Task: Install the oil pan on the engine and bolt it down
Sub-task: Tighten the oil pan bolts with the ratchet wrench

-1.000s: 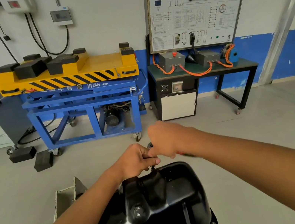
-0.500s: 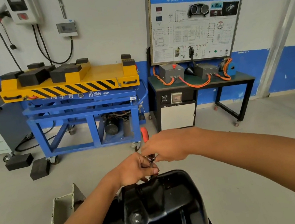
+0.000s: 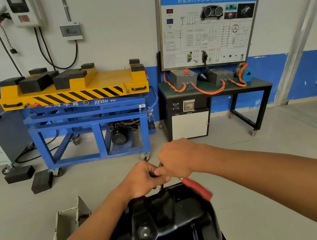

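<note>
**Both hands on the wrench at the far rim of the pan**

We've got the pan (image 3: 170, 218) low and centre: glossy black pressed metal, rounded humps, a flat flange, and a shiny plug (image 3: 144, 231) on the near face. Our left hand (image 3: 143, 178) is curled tight round the dark head end of the wrench (image 3: 189, 183), right above the pan's far edge. Our right hand (image 3: 177, 158) touches it from the right, fist closed on the shaft. The smooth red handle (image 3: 202, 193), blurred, slants out below the right hand over the pan's far right corner. Half a second ago that handle poked up to the left of the right hand, so it has swung round toward us, while both hands keep their place at the rim. Behind stands a yellow-and-blue cart (image 3: 77, 89) topped with black rubber blocks (image 3: 35, 82) on the grey floor (image 3: 265, 164).
</note>
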Demonstrator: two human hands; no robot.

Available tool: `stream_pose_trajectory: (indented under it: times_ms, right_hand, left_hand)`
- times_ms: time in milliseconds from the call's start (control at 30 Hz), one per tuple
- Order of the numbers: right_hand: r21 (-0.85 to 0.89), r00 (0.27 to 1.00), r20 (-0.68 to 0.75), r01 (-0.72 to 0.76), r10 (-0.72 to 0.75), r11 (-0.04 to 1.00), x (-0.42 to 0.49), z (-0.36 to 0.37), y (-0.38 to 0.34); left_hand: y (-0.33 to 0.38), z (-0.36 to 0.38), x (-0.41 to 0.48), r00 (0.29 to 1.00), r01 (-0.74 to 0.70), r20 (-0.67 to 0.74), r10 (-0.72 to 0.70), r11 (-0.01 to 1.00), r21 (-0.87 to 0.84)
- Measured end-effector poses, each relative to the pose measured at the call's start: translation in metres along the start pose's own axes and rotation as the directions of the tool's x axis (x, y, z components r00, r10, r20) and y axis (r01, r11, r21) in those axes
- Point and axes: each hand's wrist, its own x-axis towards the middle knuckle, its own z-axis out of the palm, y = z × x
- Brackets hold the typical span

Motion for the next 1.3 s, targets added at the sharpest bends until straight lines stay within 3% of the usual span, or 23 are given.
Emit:
stream_pose_trajectory:
  times_ms: [267, 367, 533, 700, 833, 1300]
  right_hand:
    - [0.268, 0.968, 0.021, -0.245, 0.248, 0.932, 0.007, 0.015, -0.008]
    - [0.238, 0.965, 0.063, -0.263, 0.255, 0.935, 0.01, 0.01, -0.012]
    - [0.145, 0.98, 0.066, -0.198, 0.19, 0.969, 0.01, -0.004, -0.011]
    - [0.116, 0.98, 0.169, -0.122, 0.101, 0.986, 0.01, -0.016, -0.007]
    - [-0.009, 0.985, 0.173, -0.012, 0.013, 1.0, 0.015, -0.017, -0.004]
    - [-0.181, 0.936, 0.159, 0.34, -0.313, 0.923, 0.014, -0.015, 0.007]
  left_hand:
    - [0.005, -0.003, -0.001, 0.999, -0.038, -0.025, 0.038, 0.999, 0.019]
    - [0.002, -0.003, 0.0, 0.998, -0.044, -0.032, 0.045, 0.999, 0.032]
    - [-0.001, -0.002, 0.003, 0.998, -0.036, -0.046, 0.04, 0.997, 0.072]
    - [-0.002, -0.002, 0.004, 0.999, -0.046, -0.022, 0.048, 0.996, 0.076]
    - [-0.004, -0.002, 0.005, 0.998, -0.055, -0.009, 0.055, 0.995, 0.081]
    - [-0.005, -0.006, 0.001, 0.999, 0.014, 0.041, -0.015, 0.999, 0.031]
